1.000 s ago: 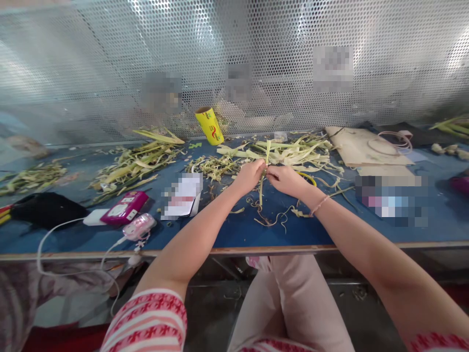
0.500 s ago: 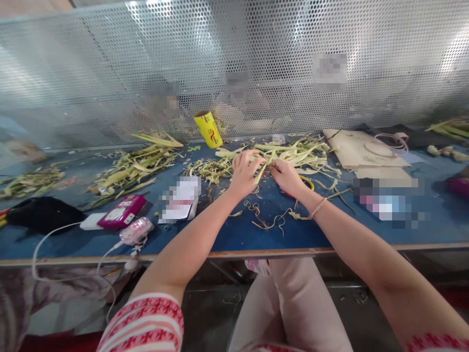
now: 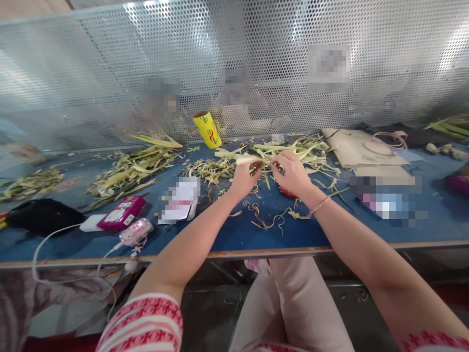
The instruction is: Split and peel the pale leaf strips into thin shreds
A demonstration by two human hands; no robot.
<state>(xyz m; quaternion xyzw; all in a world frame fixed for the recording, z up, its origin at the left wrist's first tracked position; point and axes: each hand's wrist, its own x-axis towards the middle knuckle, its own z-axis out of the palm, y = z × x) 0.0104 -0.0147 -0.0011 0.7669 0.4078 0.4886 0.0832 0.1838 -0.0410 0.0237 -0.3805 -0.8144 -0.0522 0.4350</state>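
My left hand [image 3: 245, 177] is closed, its fingers curled round a pale green leaf strip [image 3: 246, 160] whose broad end sticks out above the knuckles. Close by on the right, my right hand [image 3: 293, 175] pinches with thumb and fingertips; what lies in the pinch is too small to make out. A thin green strip [image 3: 267, 179] dangles in the gap between the two hands. Behind them spreads a heap of pale green leaf strips [image 3: 304, 151], and left of my left hand lies a pile of short curled scraps [image 3: 210, 171]. Part of a red object [image 3: 288, 192] shows beneath my right hand.
A yellow tube [image 3: 207, 130] leans near the perforated metal screen [image 3: 256, 44]. On the blue tabletop [image 3: 220, 239] are a white phone-like object [image 3: 179, 200], a magenta box [image 3: 122, 212], cables, another leaf pile [image 3: 135, 171], a beige envelope [image 3: 348, 149] and loose fibres [image 3: 269, 222].
My left hand has turned and curled round the strip, with its fingers no longer spread. My right hand has lifted and rolled slightly, covering more of the red object.
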